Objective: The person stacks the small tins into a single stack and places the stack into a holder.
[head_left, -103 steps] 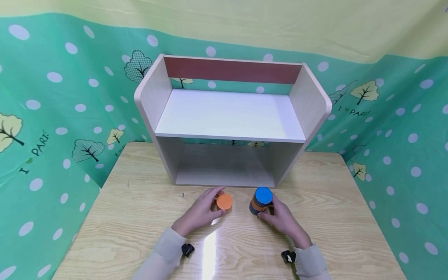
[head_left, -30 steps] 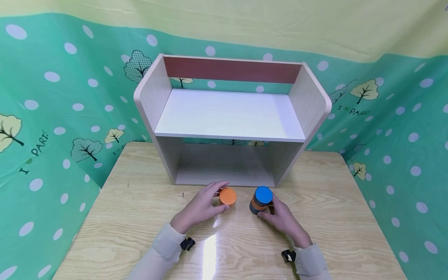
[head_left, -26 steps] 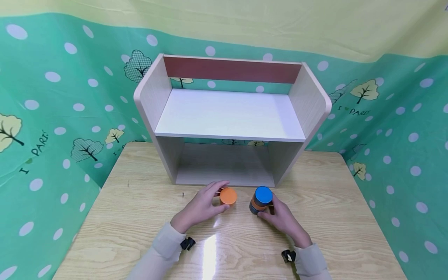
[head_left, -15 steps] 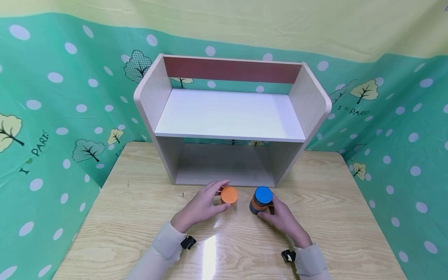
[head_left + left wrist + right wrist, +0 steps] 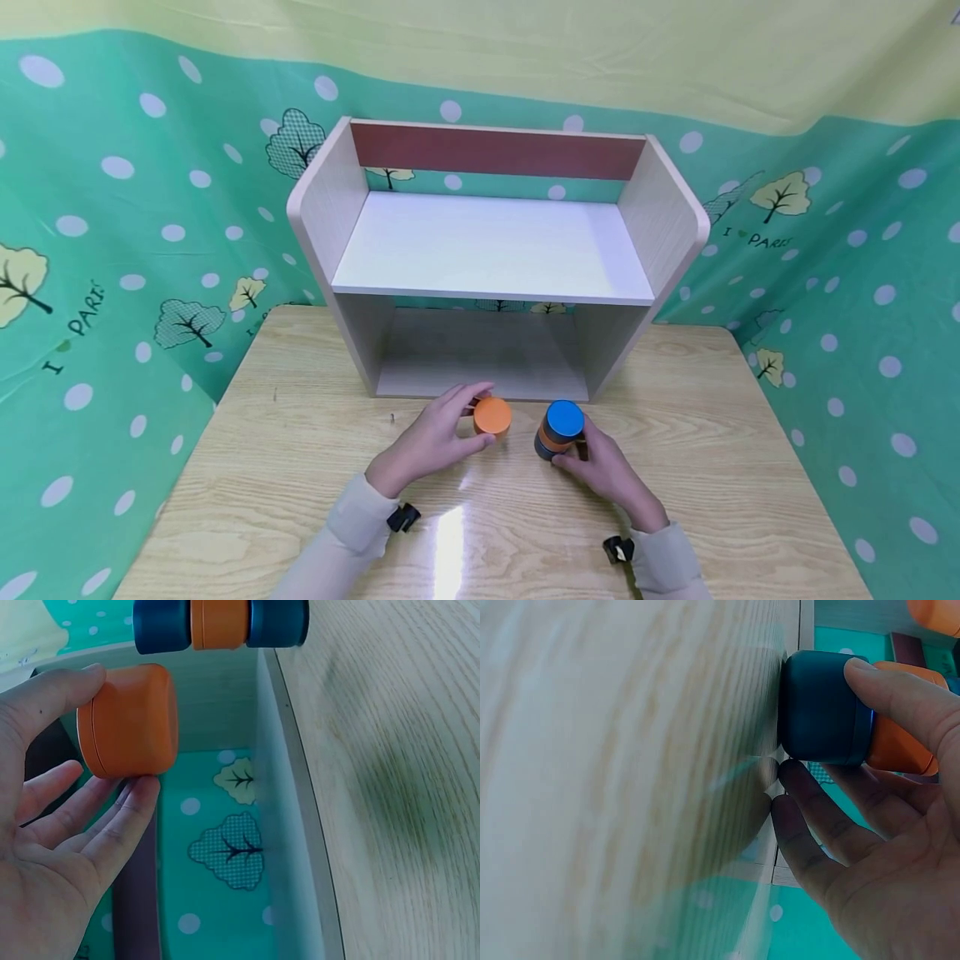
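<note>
My left hand (image 5: 431, 442) holds a small round orange jar (image 5: 492, 417) between thumb and fingertips. In the left wrist view, the base of this orange jar (image 5: 131, 720) is off the table. Beside it, a stack of three such jars stands on the table: a dark blue one (image 5: 821, 709) at the bottom, an orange one (image 5: 219, 624) in the middle and a blue-topped one (image 5: 564, 418) uppermost. My right hand (image 5: 603, 467) grips the stack low down, its thumb near the seam between the bottom and middle jars. A gap separates the held jar from the stack.
Behind the hands stands a two-tier shelf (image 5: 491, 250) with pale side panels and a maroon back strip. The wooden table (image 5: 247, 467) reaches out to both sides. A green patterned cloth (image 5: 112, 208) hangs around the back and sides.
My left hand has brought the orange jar up and rightward, closer to the stack; in the last half second it has shifted only slightly. My right hand and the stack have stayed put.
</note>
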`<state>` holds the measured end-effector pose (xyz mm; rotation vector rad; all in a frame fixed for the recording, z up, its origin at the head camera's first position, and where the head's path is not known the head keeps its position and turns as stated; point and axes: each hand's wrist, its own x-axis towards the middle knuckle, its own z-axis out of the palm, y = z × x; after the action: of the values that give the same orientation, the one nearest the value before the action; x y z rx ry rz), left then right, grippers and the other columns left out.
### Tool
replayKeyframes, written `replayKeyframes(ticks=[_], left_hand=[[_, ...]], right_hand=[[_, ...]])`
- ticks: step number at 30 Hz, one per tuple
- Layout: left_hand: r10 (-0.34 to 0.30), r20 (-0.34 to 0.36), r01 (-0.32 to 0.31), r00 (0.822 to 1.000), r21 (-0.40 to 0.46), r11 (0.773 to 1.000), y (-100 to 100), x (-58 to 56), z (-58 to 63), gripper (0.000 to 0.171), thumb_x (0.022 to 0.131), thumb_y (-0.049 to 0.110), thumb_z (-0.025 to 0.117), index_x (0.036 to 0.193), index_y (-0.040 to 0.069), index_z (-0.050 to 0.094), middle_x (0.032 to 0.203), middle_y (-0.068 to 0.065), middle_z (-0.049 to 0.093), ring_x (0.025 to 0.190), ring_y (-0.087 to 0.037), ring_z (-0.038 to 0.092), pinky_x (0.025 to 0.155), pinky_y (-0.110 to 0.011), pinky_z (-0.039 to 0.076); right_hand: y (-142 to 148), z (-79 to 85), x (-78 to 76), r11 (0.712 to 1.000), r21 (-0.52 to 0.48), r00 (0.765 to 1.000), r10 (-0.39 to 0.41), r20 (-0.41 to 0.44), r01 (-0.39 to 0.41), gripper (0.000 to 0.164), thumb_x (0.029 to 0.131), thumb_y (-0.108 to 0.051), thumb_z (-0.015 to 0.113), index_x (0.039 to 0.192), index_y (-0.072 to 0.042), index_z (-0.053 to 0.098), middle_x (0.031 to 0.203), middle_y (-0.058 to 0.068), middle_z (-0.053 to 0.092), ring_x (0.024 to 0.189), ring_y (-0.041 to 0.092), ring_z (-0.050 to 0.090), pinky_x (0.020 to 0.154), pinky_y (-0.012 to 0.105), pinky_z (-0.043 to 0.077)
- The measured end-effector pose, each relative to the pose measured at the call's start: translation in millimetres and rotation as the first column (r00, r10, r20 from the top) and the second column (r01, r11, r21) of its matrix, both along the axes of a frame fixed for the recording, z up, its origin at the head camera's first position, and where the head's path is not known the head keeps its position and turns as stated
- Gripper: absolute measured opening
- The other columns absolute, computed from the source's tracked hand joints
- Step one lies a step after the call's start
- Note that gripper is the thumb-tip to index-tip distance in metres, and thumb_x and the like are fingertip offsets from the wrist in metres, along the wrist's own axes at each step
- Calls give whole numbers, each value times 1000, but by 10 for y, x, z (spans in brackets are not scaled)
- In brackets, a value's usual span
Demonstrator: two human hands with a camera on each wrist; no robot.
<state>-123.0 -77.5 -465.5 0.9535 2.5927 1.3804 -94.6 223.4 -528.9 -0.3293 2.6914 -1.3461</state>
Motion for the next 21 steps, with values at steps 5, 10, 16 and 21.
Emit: replayKeyframes(ticks=[5, 10, 16, 21], left_hand=[[11, -11, -11, 1000, -14, 1000, 4, -3, 40, 74, 84, 16, 84, 146, 5, 47, 135, -6, 56, 114, -19, 61, 95, -37, 54], [16, -23, -16, 1000, -22, 1000, 11, -5, 68, 74, 83, 17, 84, 146, 8, 47, 135, -6, 56, 114, -17, 61, 96, -32, 53], [12, -24, -13, 1000, -17, 1000, 19, -8, 90, 74, 83, 16, 84, 146, 8, 46, 133, -8, 57, 113, -18, 61, 95, -34, 54], [2, -38, -2, 999, -5, 1000, 24, -19, 104, 74, 83, 17, 84, 146, 6, 46, 134, -10, 57, 114, -17, 60, 95, -31, 53]], right_hand=[[4, -5, 0, 1000, -4, 1000, 4, -5, -4, 61, 84, -4, 80, 137, -7, 49, 126, 11, 63, 111, 30, 62, 94, 51, 51], [0, -1, 3, 1000, -3, 1000, 3, -5, -3, 62, 84, -4, 80, 137, -6, 49, 126, 11, 63, 111, 30, 62, 93, 51, 51], [-1, -1, 0, 1000, 0, 1000, -4, -1, 4, 61, 84, -4, 81, 136, -6, 49, 126, 11, 63, 110, 30, 62, 93, 51, 52], [-3, -1, -3, 1000, -2, 1000, -3, -5, 3, 62, 84, -4, 81, 136, -5, 49, 127, 11, 63, 111, 31, 62, 93, 52, 51]])
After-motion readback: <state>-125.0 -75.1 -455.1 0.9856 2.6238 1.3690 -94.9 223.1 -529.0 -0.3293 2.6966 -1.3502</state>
